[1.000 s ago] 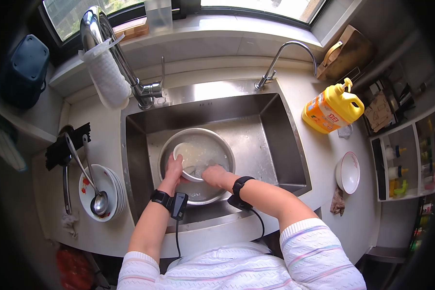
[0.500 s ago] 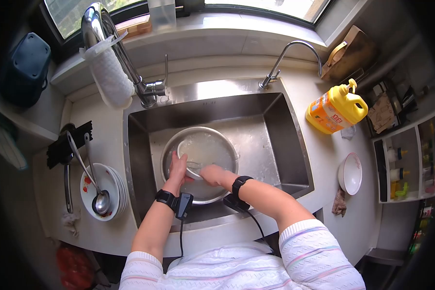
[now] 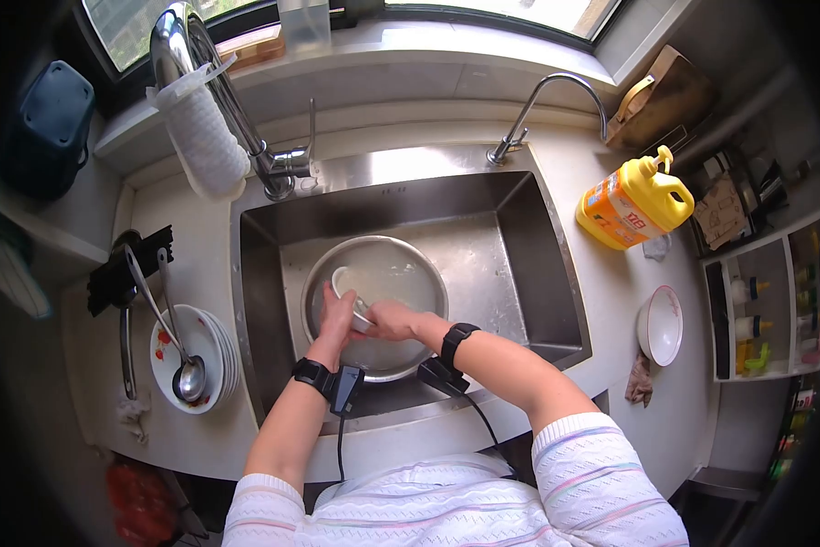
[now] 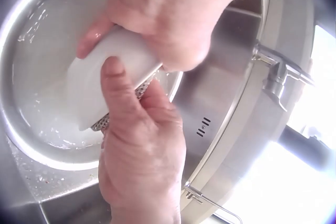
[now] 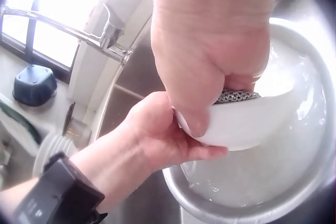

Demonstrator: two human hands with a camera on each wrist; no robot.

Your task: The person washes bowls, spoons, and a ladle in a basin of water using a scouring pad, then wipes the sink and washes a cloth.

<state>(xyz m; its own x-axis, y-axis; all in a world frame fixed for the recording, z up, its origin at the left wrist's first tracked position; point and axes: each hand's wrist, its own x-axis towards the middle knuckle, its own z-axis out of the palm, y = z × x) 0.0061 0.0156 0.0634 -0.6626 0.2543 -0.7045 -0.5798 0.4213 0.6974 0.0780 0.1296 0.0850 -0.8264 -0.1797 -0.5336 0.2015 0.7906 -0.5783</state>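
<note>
A white bowl [image 3: 361, 323] is held tilted inside a round metal basin [image 3: 410, 372] of cloudy water in the sink. My left hand [image 3: 336, 314] grips it; in the left wrist view this hand [image 4: 173, 19] enters from the top, fingers round the bowl [image 4: 86, 92]. My right hand [image 3: 393, 321] is close beside it. In the right wrist view the right hand's [image 5: 210, 50] thumb lies outside the bowl [image 5: 249, 124], and its partly hidden fingers hold a silver mesh scrubber [image 5: 239, 97] against the inside.
Stacked plates [image 3: 226, 365] with two ladles [image 3: 191, 380] stand left of the sink [image 3: 542, 264]. To its right are a yellow pump bottle [image 3: 633, 205], a white bowl [image 3: 661, 326] and a crumpled brown cloth [image 3: 640, 381]. A large faucet [image 3: 287, 166] rises behind.
My right hand has moved left and slightly up, nearer my left hand. The bowl has tilted from showing its wide opening to a narrower, more edge-on view in the head view.
</note>
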